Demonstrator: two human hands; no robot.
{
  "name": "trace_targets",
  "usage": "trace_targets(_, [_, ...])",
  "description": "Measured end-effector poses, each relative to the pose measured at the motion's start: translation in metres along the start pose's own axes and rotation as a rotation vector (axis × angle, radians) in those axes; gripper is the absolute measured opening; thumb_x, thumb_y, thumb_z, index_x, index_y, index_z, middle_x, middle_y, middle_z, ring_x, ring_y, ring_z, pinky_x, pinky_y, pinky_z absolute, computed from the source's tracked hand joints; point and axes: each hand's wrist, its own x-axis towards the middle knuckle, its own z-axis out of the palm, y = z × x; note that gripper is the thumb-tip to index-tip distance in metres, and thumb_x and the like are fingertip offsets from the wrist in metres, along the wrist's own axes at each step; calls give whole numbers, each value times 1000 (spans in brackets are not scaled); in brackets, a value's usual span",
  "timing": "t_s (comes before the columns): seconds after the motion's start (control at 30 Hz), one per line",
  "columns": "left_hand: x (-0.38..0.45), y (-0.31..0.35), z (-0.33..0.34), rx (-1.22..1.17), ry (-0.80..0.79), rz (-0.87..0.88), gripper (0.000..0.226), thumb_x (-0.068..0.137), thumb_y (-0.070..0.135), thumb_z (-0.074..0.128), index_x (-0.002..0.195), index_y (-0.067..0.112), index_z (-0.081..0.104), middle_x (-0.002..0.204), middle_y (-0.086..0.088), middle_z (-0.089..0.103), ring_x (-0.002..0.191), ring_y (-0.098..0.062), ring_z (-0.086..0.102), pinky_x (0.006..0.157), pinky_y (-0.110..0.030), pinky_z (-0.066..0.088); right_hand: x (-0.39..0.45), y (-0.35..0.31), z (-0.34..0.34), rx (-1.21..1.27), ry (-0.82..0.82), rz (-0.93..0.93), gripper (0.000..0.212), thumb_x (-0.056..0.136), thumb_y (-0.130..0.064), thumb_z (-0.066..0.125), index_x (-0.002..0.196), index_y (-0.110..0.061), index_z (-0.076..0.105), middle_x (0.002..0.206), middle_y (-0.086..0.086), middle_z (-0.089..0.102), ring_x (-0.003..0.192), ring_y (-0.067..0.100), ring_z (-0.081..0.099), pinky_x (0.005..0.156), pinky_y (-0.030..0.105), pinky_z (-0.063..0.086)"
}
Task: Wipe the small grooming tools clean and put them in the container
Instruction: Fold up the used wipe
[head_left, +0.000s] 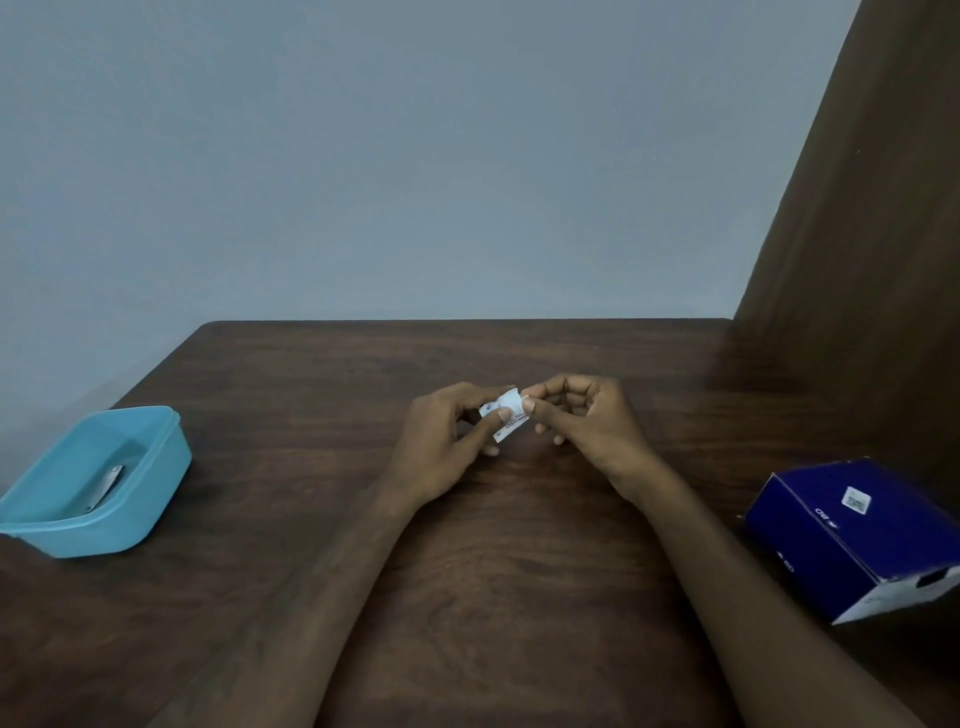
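Grey-blue wall fills the upper half of your view, and below it a dark wood tabletop (519, 545) carries everything. Take the small white packet (508, 415) near the middle of the tabletop as your reference.

Your left hand (447, 447) pinches the packet's left part, thumb on top over the printed face. Your right hand (582, 421) pinches its right edge between thumb and forefinger, the other fingers curled in. So each grip is clenched on the packet, which sits raised between the two hands, tilted, with its lower corner pointing down toward the tabletop. Whether the packet is torn or sealed is too small to tell.

Far to the left of the packet, and nearer to you, a light blue container (98, 483) stands open on the tabletop. Inside it a small metal grooming tool (106, 486), which looks like a nail clipper, lies on the bottom.

Far to the right of the packet, also nearer to you, a dark blue box (852, 535) lies tilted on the tabletop with a small white label on its upper face and an open white end turned toward you.
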Motion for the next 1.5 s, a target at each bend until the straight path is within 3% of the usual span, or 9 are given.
trace_targets(0.23, [1, -1, -1, -56, 14, -27, 22, 107, 21, 66, 124, 18, 80, 96, -3, 73, 68, -14, 78, 63, -19, 57, 1, 0, 6, 5, -60, 30, 7, 96, -13, 77, 98, -8, 73, 78, 7, 78, 68, 17, 70, 60, 27, 47])
trace_targets(0.37, [5, -3, 2, -121, 30, -66, 21, 106, 22, 67, 120, 17, 82, 95, 4, 74, 81, -16, 74, 63, -32, 65, -1, 0, 10, -12, 55, -7, 9, 94, -18, 81, 97, -12, 75, 81, 5, 80, 67, 16, 71, 59, 25, 49])
trace_targets(0.6, [6, -6, 4, -127, 78, -107, 18, 105, 21, 68, 114, 16, 83, 93, 0, 75, 72, -20, 75, 58, -24, 61, -3, 0, 23, -50, 146, -67, 6, 90, -15, 85, 90, -17, 80, 83, -3, 81, 62, 12, 70, 54, 16, 48])
trace_targets(0.7, [6, -10, 4, -138, 90, -109, 19, 105, 22, 68, 116, 17, 83, 90, 6, 74, 74, -15, 75, 61, -39, 67, -4, -3, 22, -14, 86, -27, 13, 92, -19, 83, 104, -19, 76, 85, 1, 81, 63, 15, 69, 54, 24, 49])
trace_targets(0.83, [5, -11, 3, -153, 110, -116, 19, 105, 20, 68, 115, 13, 83, 97, -1, 75, 85, -16, 75, 63, -41, 67, -6, -8, 21, -38, 21, -8, 36, 93, -23, 83, 124, -26, 65, 91, -1, 82, 62, 22, 71, 53, 28, 49])
trace_targets(0.93, [5, -12, 4, -159, 99, -126, 18, 105, 21, 69, 108, 12, 84, 97, -2, 76, 84, -20, 77, 63, -42, 67, -7, -5, 26, -178, 24, -6, 41, 89, -25, 86, 120, -28, 61, 93, -6, 82, 61, 24, 75, 54, 21, 50])
trace_targets(1.1, [7, -12, 4, -190, 77, -141, 22, 106, 28, 67, 117, 18, 83, 94, 3, 78, 80, -18, 77, 64, -44, 67, -1, -1, 24, -22, 2, 96, 29, 96, -18, 79, 117, -17, 58, 100, -2, 83, 55, 18, 68, 49, 27, 45])
trace_targets(1.27, [6, -9, 4, -251, 83, -143, 24, 106, 27, 65, 121, 17, 81, 113, 6, 80, 92, -18, 79, 67, -40, 68, -3, -4, 24, 46, 26, 152, 19, 91, -19, 84, 103, -12, 70, 92, 3, 82, 58, 16, 69, 55, 27, 47])
trace_targets(1.5, [5, -9, 4, -216, 104, -127, 23, 106, 27, 66, 121, 17, 82, 106, 2, 79, 92, -20, 77, 65, -40, 67, -6, -6, 27, 23, 141, 102, 17, 81, -24, 93, 90, -19, 79, 89, -2, 82, 62, 15, 69, 54, 28, 48])
